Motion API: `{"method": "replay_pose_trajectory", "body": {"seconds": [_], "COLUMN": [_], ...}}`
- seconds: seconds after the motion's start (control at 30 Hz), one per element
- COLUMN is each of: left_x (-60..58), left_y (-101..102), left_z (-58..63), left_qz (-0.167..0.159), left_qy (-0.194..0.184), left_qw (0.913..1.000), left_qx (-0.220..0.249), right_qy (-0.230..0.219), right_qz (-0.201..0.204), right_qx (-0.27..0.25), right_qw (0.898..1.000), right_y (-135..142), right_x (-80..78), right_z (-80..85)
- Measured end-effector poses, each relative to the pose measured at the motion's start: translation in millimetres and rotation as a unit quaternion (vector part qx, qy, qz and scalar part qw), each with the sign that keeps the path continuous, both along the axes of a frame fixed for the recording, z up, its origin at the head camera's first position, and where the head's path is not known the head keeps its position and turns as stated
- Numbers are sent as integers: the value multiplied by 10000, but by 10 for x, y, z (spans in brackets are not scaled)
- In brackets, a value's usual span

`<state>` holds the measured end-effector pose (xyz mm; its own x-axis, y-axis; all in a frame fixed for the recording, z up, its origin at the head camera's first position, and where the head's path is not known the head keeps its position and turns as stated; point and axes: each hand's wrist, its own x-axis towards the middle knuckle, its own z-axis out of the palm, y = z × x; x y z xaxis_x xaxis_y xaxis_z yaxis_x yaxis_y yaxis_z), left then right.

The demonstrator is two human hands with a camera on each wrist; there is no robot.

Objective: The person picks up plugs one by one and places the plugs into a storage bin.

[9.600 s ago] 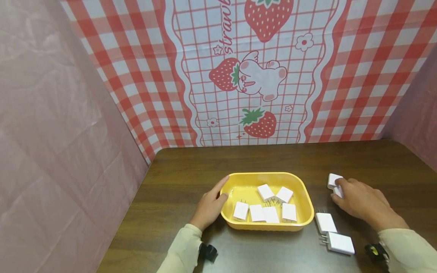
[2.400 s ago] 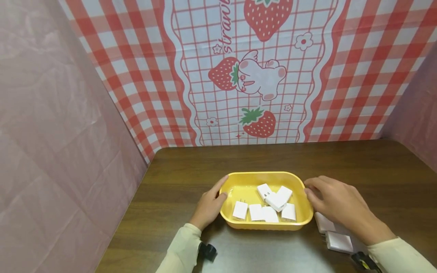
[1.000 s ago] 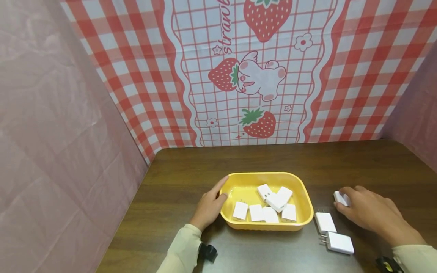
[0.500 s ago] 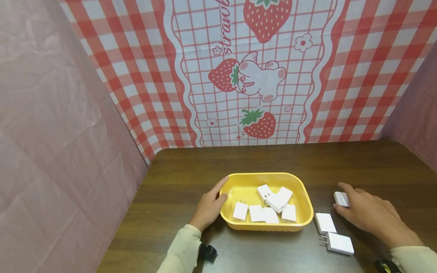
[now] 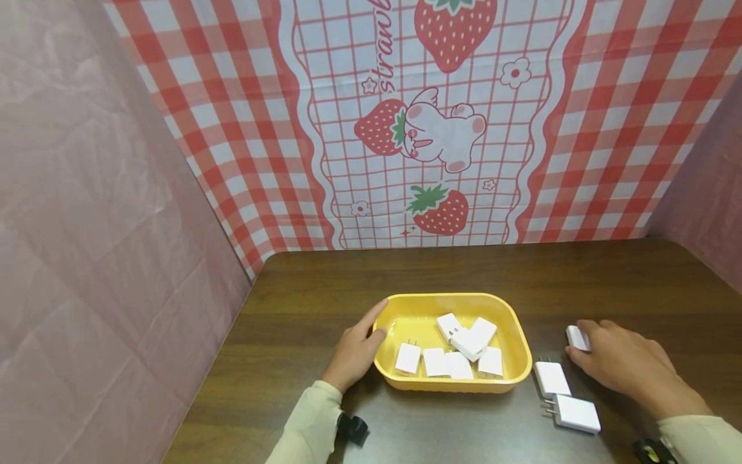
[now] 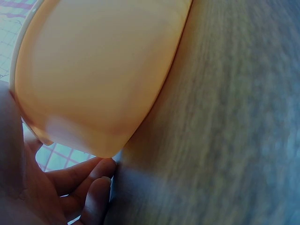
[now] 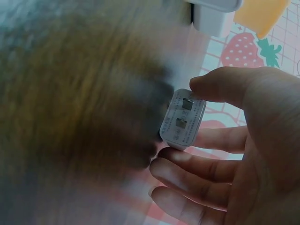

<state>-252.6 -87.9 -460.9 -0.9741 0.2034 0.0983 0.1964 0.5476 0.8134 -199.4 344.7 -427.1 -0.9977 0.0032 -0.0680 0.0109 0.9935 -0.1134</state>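
Note:
A yellow plastic tray [image 5: 452, 386] stands on the table with several white plug chargers [image 5: 408, 359] inside, one lying across others. My left hand [image 5: 355, 351] holds its left end, thumb on the rim; in the left wrist view the fingertips [image 6: 99, 190] curl against the tray's outer wall. To the right of the tray, my right hand [image 5: 623, 361] pinches a white charger [image 5: 578, 339] at the table. The right wrist view shows this charger [image 7: 183, 118] between thumb and fingers, its end with two metal squares facing the camera. The hand hides part of it.
Two more white chargers, one [image 5: 552, 379] behind the other [image 5: 577, 414], lie between the tray and my right hand, prongs out. A strawberry-print cloth [image 5: 440, 129] hangs behind the brown table [image 5: 278, 361]. A pink curtain [image 5: 116, 258] hangs at the left.
Since the oldest frame, one charger from the right has joined the tray. My right hand returned from the tray's edge; its forefinger lifted, then came down on the charger. The left hand stayed put.

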Motion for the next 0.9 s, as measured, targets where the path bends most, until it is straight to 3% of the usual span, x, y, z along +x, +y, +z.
{"method": "replay_pose_trajectory", "body": {"seconds": [0.27, 0.53, 0.9], "left_x": [5, 2, 8], "left_y": [-6, -2, -2], "left_z": [2, 0, 6], "left_qz": [22, 27, 17], "left_qy": [-36, -69, -5], "left_qw": [10000, 10000, 10000], "left_qx": [-14, -7, -45], "right_qy": [86, -114, 279], "right_qz": [50, -23, -161], "right_qx": [4, -53, -445], "right_qw": [10000, 9999, 9985], "right_y": [-3, 29, 19], "right_x": [-10, -21, 41], "right_z": [-21, -28, 15]}}
